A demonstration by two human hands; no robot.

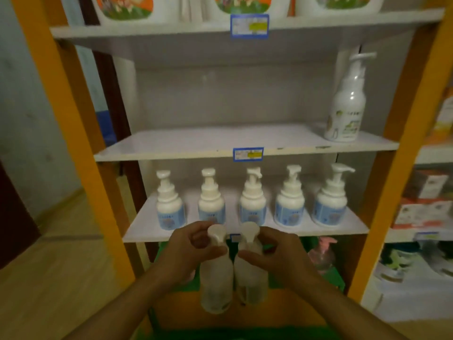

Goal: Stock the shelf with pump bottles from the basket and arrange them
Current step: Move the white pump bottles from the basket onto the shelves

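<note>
My left hand [188,251] grips the neck of a white pump bottle [217,283], and my right hand [274,253] grips the neck of a second white pump bottle [251,278]. Both bottles hang side by side, upright, above the green basket [328,278] and just below the front edge of the lower shelf [343,228]. Several short blue-labelled pump bottles [253,200] stand in a row on that lower shelf. The middle shelf [196,143] carries one tall white pump bottle [348,104] at its far right.
Orange uprights [73,133] frame the rack on both sides. Large white jugs [245,6] fill the top shelf. A pink-topped pump bottle [323,253] sits in the basket at the right. Another rack with boxes [426,192] stands at the right, and wooden floor lies at the left.
</note>
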